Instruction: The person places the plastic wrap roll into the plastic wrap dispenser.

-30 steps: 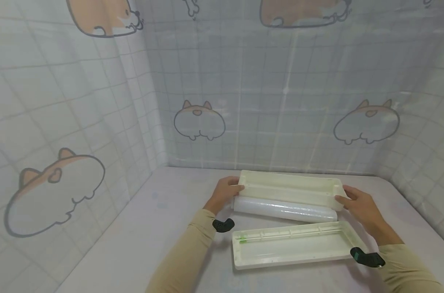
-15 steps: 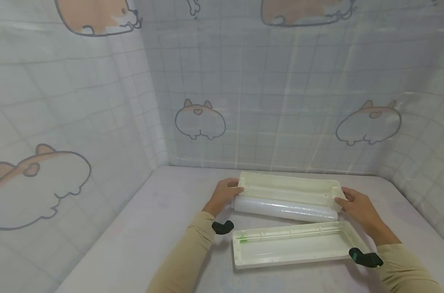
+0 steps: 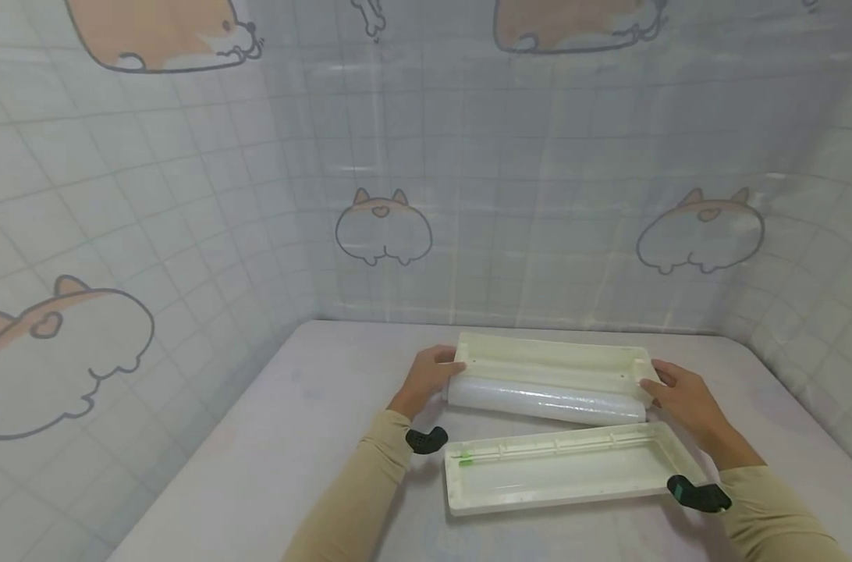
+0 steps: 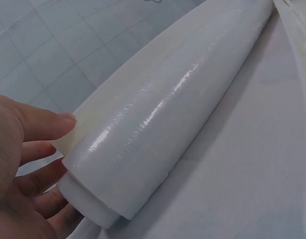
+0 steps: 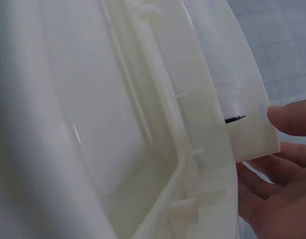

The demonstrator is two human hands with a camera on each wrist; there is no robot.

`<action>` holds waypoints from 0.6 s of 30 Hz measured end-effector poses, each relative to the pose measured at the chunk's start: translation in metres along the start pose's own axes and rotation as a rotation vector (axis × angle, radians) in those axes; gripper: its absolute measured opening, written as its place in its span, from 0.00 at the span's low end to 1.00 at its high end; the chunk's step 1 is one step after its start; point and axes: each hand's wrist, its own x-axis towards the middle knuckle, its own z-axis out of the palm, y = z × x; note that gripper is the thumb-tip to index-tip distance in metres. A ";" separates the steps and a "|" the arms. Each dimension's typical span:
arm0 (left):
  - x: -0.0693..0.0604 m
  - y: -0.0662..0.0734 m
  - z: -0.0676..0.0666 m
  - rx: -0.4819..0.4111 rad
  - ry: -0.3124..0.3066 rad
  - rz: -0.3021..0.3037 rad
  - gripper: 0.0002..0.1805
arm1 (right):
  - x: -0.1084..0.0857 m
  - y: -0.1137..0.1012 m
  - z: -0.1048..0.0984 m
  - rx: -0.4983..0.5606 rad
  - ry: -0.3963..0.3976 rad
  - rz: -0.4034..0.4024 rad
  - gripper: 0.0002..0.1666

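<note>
Both hands are on the far white tray (image 3: pixel 548 355), the left hand (image 3: pixel 424 381) pinching its left end and the right hand (image 3: pixel 689 396) its right end, thumbs on the near side, and here's the danger: these are end holds only, so if one side were raised quicker than the other, the tray could twist and slip from the fingers. Right along its near side lies the roll of clear film (image 3: pixel 545 400), and that's round and glossy; a nudge from the tray could send it toward the near tray (image 3: pixel 552 472), just beside it on the table (image 3: pixel 292 406). The left fingers sit by the roll's core end too, so they might catch it by accident. Watch that little green piece (image 3: pixel 466 459) at the near tray's left end, which a bump could perhaps shift. Now, what can't we see? Fingers behind the tray ends are partly hidden; the black wrist device (image 3: pixel 700 494) covers the near tray's right near corner; and whether the roll bears on the far tray's edge or merely lies against it, I can't tell. The dark mark (image 5: pixel 235 119) by the roll's right end is unclear.
</note>
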 end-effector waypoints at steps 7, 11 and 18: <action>-0.004 -0.007 -0.005 -0.046 -0.020 0.021 0.23 | -0.012 -0.002 0.007 -0.001 0.037 0.030 0.43; -0.005 -0.010 -0.006 -0.064 -0.031 0.023 0.23 | -0.015 -0.002 0.011 0.006 0.050 0.088 0.44; -0.007 -0.016 -0.010 -0.062 -0.040 0.032 0.21 | -0.026 -0.001 0.017 0.096 0.101 0.112 0.44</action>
